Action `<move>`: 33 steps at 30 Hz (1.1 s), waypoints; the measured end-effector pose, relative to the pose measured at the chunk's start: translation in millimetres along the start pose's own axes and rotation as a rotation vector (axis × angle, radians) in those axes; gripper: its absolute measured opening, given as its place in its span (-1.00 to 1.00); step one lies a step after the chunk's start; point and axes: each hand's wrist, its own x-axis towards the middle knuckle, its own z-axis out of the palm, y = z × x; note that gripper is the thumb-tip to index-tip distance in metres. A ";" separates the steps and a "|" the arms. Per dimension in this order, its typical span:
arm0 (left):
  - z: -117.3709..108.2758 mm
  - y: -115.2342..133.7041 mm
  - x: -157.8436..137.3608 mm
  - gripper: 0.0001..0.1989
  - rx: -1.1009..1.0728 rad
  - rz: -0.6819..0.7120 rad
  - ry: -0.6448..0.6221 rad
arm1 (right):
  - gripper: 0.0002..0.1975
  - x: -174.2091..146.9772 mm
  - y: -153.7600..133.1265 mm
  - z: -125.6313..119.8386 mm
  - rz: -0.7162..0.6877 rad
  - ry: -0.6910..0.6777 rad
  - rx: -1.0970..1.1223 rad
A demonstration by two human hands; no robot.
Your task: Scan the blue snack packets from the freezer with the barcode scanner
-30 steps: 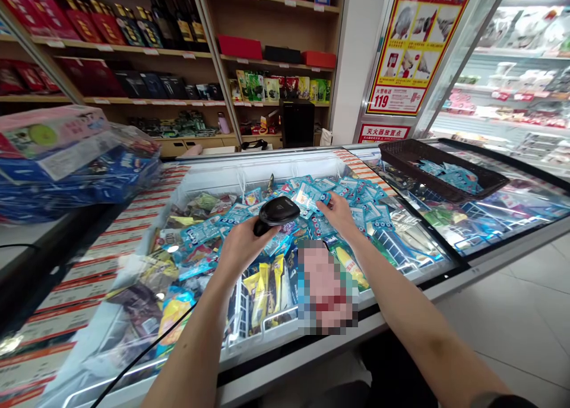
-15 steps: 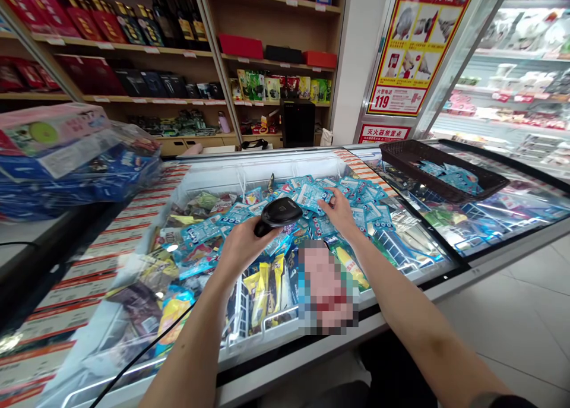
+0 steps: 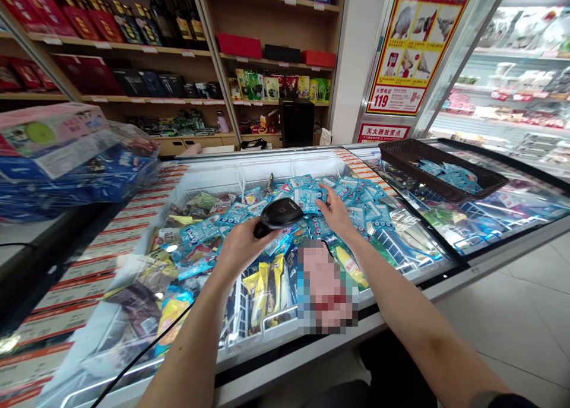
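Left hand (image 3: 240, 246) gripping black scanner (image 3: 281, 212), right hand (image 3: 337, 213) pinching blue packet (image 3: 308, 201); sign (image 3: 417, 48) reads "119"; dark basket (image 3: 398, 157) holds similar sachets (image 3: 453, 176).

Left hand (image 3: 243, 246) curls in a grip while the right hand (image 3: 337, 214) apparently pinches.

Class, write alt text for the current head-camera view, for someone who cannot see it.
A person's left hand holds a black handheld scanner beside a blue packet in the right hand, above a glass-topped freezer. Similar packets lie spread around; a brown basket at the right holds more, and stocked shelves stand behind.
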 end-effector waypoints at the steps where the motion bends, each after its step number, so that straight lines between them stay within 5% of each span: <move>1: -0.1 0.1 0.1 -0.47 0.007 0.003 -0.004 | -0.48 0.3 0.9 0.1 -0.001 0.003 -0.004; 17: -1.1 -10.1 1.1 -0.47 -0.105 -0.030 0.110 | -0.50 1.4 10.1 -2.2 0.012 0.169 -0.097; 26: -23.5 -39.8 2.8 -0.54 -0.553 -0.293 0.512 | -0.64 -1.1 16.8 -7.5 0.057 0.376 -0.535; 30: -22.6 -54.0 7.1 -0.50 -0.649 -0.359 0.614 | -0.67 -3.0 -2.2 2.0 -0.008 0.285 -0.530; 33: -21.9 -57.2 8.3 -0.50 -0.661 -0.381 0.633 | -0.70 3.4 -22.0 19.5 -0.138 0.059 -0.497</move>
